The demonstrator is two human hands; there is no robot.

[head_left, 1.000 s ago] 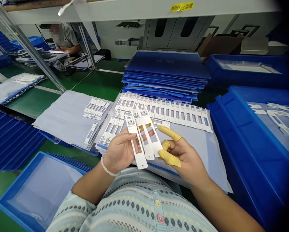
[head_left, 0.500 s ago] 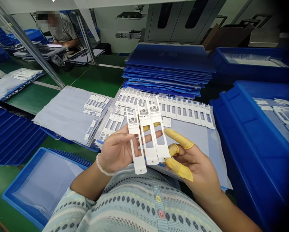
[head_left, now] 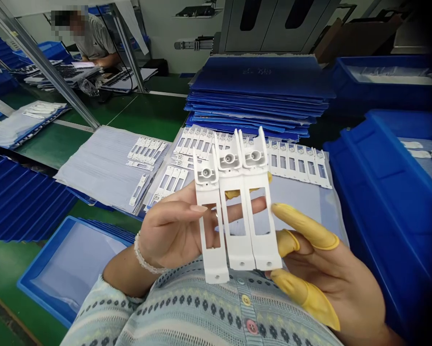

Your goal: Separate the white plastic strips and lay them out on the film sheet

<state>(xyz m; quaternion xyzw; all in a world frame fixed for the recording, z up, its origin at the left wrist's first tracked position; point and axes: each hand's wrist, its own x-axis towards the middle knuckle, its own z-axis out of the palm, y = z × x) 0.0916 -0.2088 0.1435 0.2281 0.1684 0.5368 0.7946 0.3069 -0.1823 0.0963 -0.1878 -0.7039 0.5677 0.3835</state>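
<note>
Three long white plastic frame parts (head_left: 237,206) stand upright side by side, close to the camera. My left hand (head_left: 172,230) is closed on them, thumb in front and fingers behind, a bead bracelet on the wrist. My right hand (head_left: 320,269) wears yellow finger cots and touches the right edge and lower end of the rightmost part, its fingers spread. Behind them, a row of several like parts (head_left: 291,166) lies on a grey sheet (head_left: 302,202).
A stack of blue sheets (head_left: 259,91) lies at the back. Blue bins stand at the right (head_left: 382,202) and lower left (head_left: 68,269). More white parts (head_left: 146,151) rest on a grey sheet pile to the left. A person (head_left: 89,38) works at the far left bench.
Both hands have brought the three parts up and closer to the camera, and the parts have been squared up side by side from a fanned spread.
</note>
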